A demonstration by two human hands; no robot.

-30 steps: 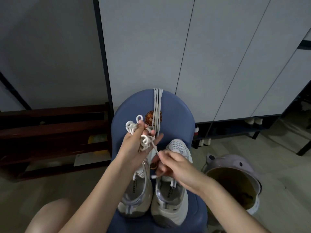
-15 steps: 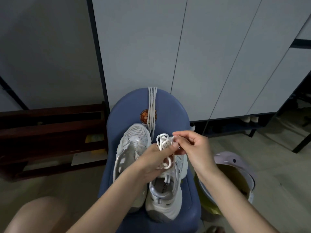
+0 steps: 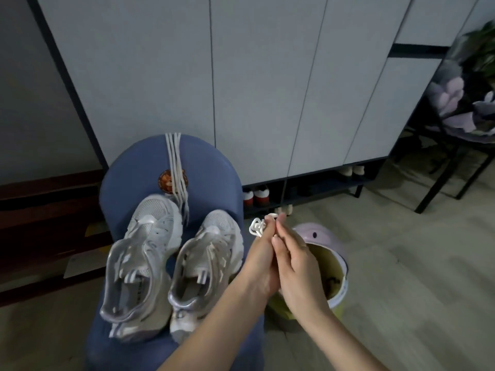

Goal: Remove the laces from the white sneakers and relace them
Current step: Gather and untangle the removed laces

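A blue padded chair [image 3: 214, 167] fills the lower left of the view, its rounded back at 12 o'clock and its seat running down to 6. It stands on a pale wood-look floor [image 3: 401, 277]. Behind it rises a wall of tall grey cupboard doors [image 3: 267, 89] with an open shelf along the bottom, where small pairs of shoes [image 3: 255, 195] sit in the gap. A dark wooden bench [image 3: 40, 210] lies at 9 o'clock of the chair, and a black-legged chair with a lilac cushion [image 3: 455, 113] stands at 2 o'clock, a green plant above it.

Two white sneakers [image 3: 150, 253] sit side by side on the seat, toes toward the chair back, both without laces in the eyelets. One lace [image 3: 176, 180], doubled into four strands, hangs over the top of the chair back and ends just at the toe of the left-hand sneaker. A round brown badge [image 3: 164, 180] shows on the chair back beside these strands.

At 3 o'clock of the sneakers, off the chair's edge, the two hands meet above a pink-lidded bin [image 3: 329, 253] with a yellow liner. The left hand [image 3: 261, 261] has its fingers closed around a second lace [image 3: 258, 226], a bunched white tangle whose loops stick out past the fingertips. The right hand [image 3: 297, 266] lies against the left with fingers nearly straight, touching it; whether it grips the lace cannot be told.

Counted: two sneakers, two laces, two hands, one bin.
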